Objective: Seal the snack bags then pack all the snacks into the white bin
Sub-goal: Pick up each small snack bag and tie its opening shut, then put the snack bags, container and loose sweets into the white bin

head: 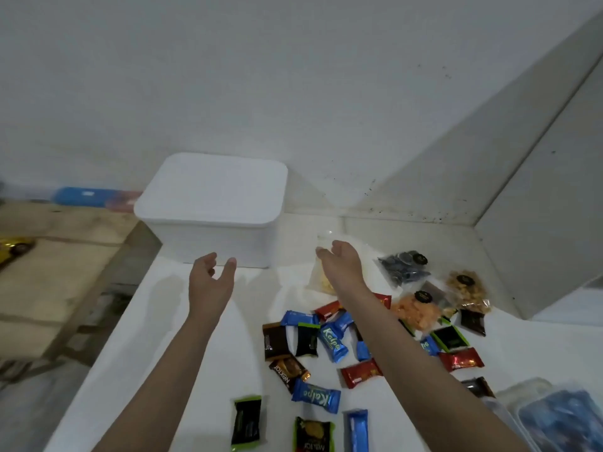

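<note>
Here, in the head view, both hands reach forward over the white tabletop (137, 321). The left hand (208, 278) hovers just before the bin (212, 203), fingers loosely spread, holding nothing. The bin stands at the tabletop's far left edge, near the wall, with its lid on. The right hand (342, 265) is relaxed and open above a clear bag (321, 282) of pale snacks; whether it touches the bag I cannot tell. Three more clear bags (404, 267) lie to the right. Wrapped candies (332, 342) lie scattered nearer the person.
</note>
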`<state>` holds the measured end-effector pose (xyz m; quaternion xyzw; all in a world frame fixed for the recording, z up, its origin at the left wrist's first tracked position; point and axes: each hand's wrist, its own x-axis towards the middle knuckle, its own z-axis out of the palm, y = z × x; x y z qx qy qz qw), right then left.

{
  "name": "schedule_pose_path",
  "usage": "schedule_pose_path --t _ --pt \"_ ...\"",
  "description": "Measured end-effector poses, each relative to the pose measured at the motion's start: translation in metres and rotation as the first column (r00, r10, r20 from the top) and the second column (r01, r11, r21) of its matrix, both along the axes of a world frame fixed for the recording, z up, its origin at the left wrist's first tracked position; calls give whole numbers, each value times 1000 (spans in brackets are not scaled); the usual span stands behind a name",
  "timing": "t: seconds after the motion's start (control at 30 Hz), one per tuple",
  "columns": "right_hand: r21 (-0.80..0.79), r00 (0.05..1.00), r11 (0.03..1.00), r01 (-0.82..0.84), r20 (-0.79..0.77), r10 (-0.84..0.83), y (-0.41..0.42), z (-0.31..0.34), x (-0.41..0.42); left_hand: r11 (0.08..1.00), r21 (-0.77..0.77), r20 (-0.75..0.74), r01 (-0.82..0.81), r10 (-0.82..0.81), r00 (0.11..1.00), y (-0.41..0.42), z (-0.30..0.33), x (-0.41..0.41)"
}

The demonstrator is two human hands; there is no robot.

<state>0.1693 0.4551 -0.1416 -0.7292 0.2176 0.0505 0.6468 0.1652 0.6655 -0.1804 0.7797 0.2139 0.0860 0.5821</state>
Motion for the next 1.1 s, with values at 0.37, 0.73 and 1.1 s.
schedule_pose_path --t 0.37,0.73,1.1 --pt "-212 996 976 44 -62 -58 98 23 136 881 425 17 -209 223 975 146 32 140" --pt "-495 951 829 261 -15 -308 135 -24 182 919 391 29 -56 49 998 194 -30 215" --pt "-324 881 833 449 318 -351 149 -13 151 973 160 255 -169 124 959 184 -2 186"
